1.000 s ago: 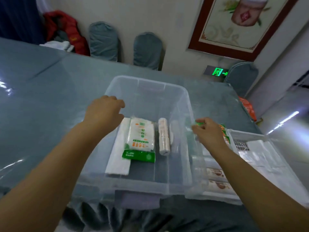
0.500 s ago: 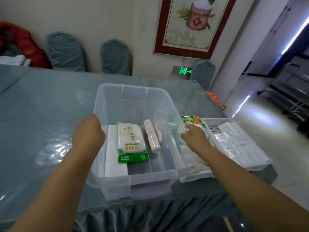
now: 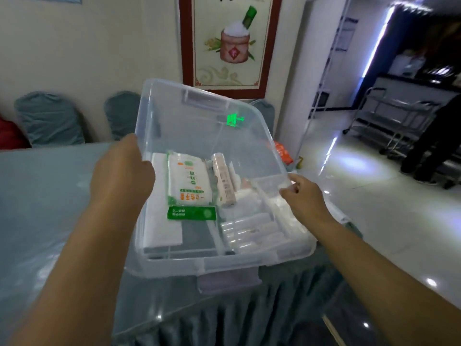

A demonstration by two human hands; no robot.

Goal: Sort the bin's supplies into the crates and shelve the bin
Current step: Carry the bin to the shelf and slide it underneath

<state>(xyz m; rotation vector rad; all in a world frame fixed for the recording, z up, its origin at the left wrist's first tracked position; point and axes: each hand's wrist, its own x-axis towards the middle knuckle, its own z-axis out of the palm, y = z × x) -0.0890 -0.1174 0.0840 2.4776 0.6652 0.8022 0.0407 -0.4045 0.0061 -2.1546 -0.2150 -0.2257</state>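
The table point(image 3: 45, 196), under its grey-blue cloth and shiny clear cover, fills the left and lower part of my view, with its pleated skirt hanging below the near edge. Over its right end I hold the clear plastic bin point(image 3: 199, 116), tipped so its far end stands higher than its near end; the near end sits over the table's near edge. I cannot tell whether the base touches the table.

My left hand point(image 3: 122, 176) is clamped on the bin's left rim, fingers curled over it and out of sight inside. My right hand point(image 3: 303, 196) grips the right rim, thumb and fingers pinched on the clear edge. The two hands are well apart, one on each long side.

Inside, along the left wall, lies a flat white packet point(image 3: 159, 221). On top of it, toward the middle, rests a white pack with green and orange print point(image 3: 188, 181), its green label end point(image 3: 191, 213) pointing to me. Just beside that pack on the right lies a slim pale roll point(image 3: 223, 181), lengthwise. Seen through the bin's right side are several clear wrapped rolls point(image 3: 249, 228) lying side by side; whether they sit inside the bin or under it I cannot tell.

Beyond the table's far edge stand two covered chairs point(image 3: 47, 118) against the wall, below a red-framed picture point(image 3: 227, 41).
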